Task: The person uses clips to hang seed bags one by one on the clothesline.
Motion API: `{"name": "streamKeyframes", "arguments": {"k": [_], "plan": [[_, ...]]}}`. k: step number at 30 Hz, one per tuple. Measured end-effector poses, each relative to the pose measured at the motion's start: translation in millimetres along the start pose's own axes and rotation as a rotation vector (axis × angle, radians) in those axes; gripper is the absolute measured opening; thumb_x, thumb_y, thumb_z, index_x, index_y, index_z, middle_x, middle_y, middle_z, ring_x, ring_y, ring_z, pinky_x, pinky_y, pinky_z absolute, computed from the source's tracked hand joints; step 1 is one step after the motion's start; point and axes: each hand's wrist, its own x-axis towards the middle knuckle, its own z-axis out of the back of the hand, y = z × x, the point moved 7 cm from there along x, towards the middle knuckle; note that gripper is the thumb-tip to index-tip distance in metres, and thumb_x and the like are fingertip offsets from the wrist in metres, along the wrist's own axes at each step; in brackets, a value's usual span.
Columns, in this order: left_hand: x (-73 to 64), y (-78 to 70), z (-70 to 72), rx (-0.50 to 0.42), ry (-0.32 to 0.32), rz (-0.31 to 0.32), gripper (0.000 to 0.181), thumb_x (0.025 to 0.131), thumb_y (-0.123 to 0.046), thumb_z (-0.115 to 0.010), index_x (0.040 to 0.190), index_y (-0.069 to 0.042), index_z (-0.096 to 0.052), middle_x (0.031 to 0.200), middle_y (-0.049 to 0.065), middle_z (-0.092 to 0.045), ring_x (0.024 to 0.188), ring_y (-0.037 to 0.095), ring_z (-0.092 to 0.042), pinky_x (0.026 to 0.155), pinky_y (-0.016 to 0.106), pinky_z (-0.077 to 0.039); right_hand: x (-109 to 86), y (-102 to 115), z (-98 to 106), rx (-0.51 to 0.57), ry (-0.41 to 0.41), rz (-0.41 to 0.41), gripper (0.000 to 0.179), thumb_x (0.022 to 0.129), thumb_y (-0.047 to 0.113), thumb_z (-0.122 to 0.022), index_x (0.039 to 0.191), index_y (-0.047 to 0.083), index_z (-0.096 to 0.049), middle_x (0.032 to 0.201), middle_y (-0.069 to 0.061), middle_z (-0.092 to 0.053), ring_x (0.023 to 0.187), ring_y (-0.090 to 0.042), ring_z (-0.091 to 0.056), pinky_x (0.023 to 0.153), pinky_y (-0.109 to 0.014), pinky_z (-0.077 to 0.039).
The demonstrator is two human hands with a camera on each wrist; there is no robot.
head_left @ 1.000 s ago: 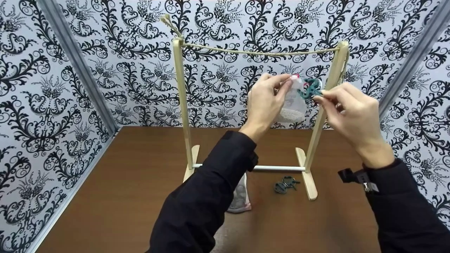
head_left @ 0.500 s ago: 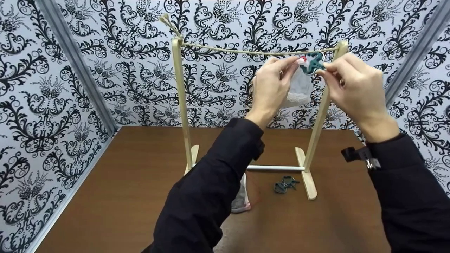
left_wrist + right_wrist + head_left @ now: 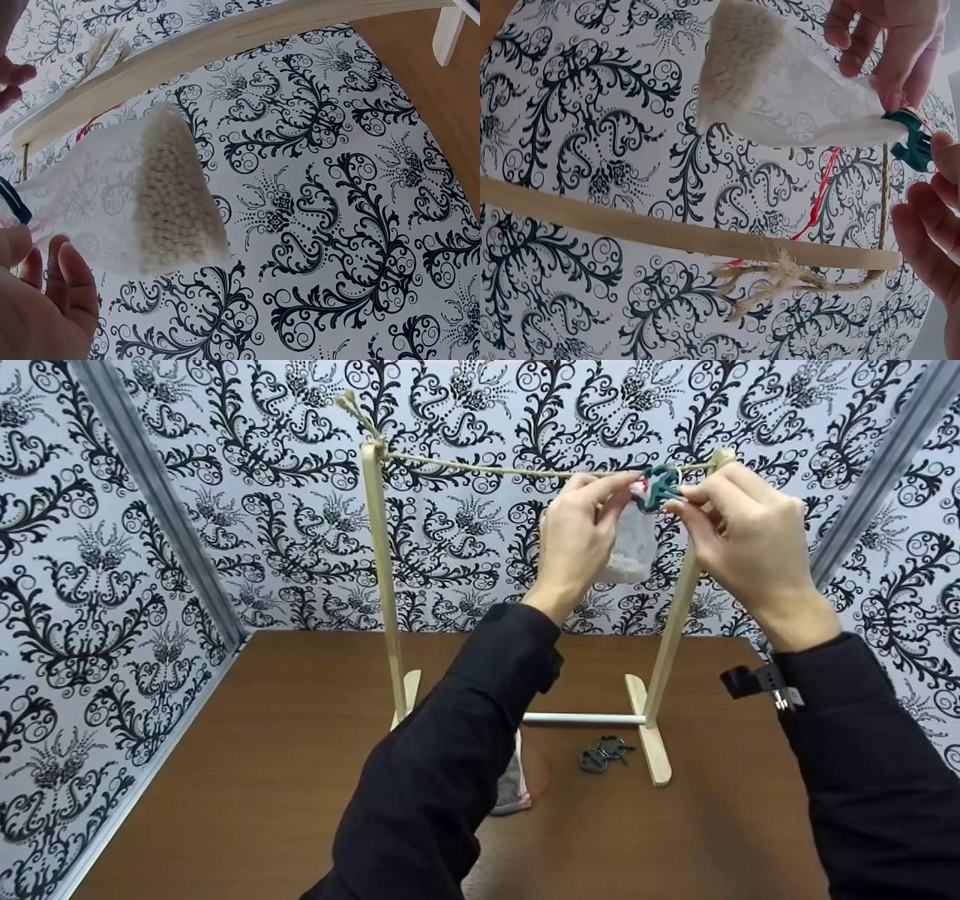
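Note:
A sheer white drawstring bag (image 3: 631, 540) hangs below the rope (image 3: 480, 467), beside the frame's right post. Pale, bead-like grains (image 3: 176, 195) fill its bottom, and a red drawstring (image 3: 825, 187) trails from it. My left hand (image 3: 574, 532) pinches the gathered top of the bag. A dark green plant clip (image 3: 655, 489) sits against that top, level with the rope; my right hand (image 3: 750, 532) pinches it between thumb and index finger. In the right wrist view the clip (image 3: 913, 142) touches the bag's neck. Whether it encloses the rope I cannot tell.
The rope runs between a wooden left post (image 3: 382, 585) and right post (image 3: 671, 637), joined low by a white bar (image 3: 585, 718). Several green clips (image 3: 604, 754) lie on the brown table (image 3: 262, 810). A grey-filled bag (image 3: 512, 791) is partly hidden by my left sleeve.
Both hands have risen to the rope with the bag and the clip. The clip has come in against the bag's top. Over the last half second they moved only slightly.

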Motion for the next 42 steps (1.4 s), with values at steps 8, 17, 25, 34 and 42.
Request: {"name": "streamKeyframes", "arguments": {"k": [8, 17, 25, 34, 42], "plan": [[3.4, 2.9, -1.5, 0.006, 0.024, 0.011, 0.027, 0.101, -0.02, -0.059, 0.125, -0.021, -0.072, 0.098, -0.004, -0.056, 0.075, 0.003, -0.047, 0.067, 0.015, -0.045, 7.9, -4, -4, -0.039, 0.04, -0.024, 0.018, 0.094, 0.009, -0.072, 0.093, -0.009, -0.069, 0.085, -0.02, -0.066, 0.066, -0.023, -0.061, 0.07, 0.002, -0.033], [7.0, 8.7, 0.2, 0.025, 0.02, 0.03, 0.028, 0.102, -0.019, -0.058, 0.127, -0.018, -0.071, 0.108, -0.005, -0.059, 0.082, 0.005, -0.057, 0.07, 0.013, -0.049, 13.0, -21, -13, 0.068, 0.089, -0.253, 0.019, 0.093, 0.012, -0.073, 0.099, -0.005, -0.073, 0.091, -0.016, -0.071, 0.067, 0.008, -0.049, 0.06, -0.003, -0.041], [5.5, 9.2, 0.0, 0.079, 0.029, 0.04, 0.028, 0.102, -0.019, -0.058, 0.127, -0.02, -0.07, 0.104, -0.005, -0.059, 0.079, 0.004, -0.054, 0.069, 0.014, -0.048, 7.4, -24, -18, 0.13, 0.103, -0.281, 0.027, 0.097, 0.017, -0.068, 0.106, -0.009, -0.07, 0.09, -0.015, -0.066, 0.06, 0.011, -0.051, 0.054, -0.005, -0.044], [3.5, 8.8, 0.6, 0.101, 0.001, 0.024, 0.027, 0.102, -0.022, -0.059, 0.125, -0.022, -0.071, 0.102, -0.006, -0.063, 0.072, 0.003, -0.051, 0.064, 0.015, -0.045, -2.0, -27, -25, 0.112, 0.076, -0.228, 0.041, 0.096, 0.019, -0.069, 0.125, -0.009, -0.063, 0.103, -0.021, -0.069, 0.06, 0.013, -0.044, 0.086, -0.01, -0.046], [1.4, 11.3, -1.9, 0.125, 0.013, 0.009, 0.028, 0.103, -0.023, -0.058, 0.128, -0.023, -0.07, 0.101, -0.005, -0.061, 0.074, 0.003, -0.051, 0.064, 0.015, -0.045, -13.1, -32, -32, 0.179, 0.077, -0.339, 0.05, 0.099, 0.021, -0.067, 0.142, 0.001, -0.054, 0.11, -0.019, -0.071, 0.071, 0.017, -0.056, 0.064, -0.006, -0.048]]}}
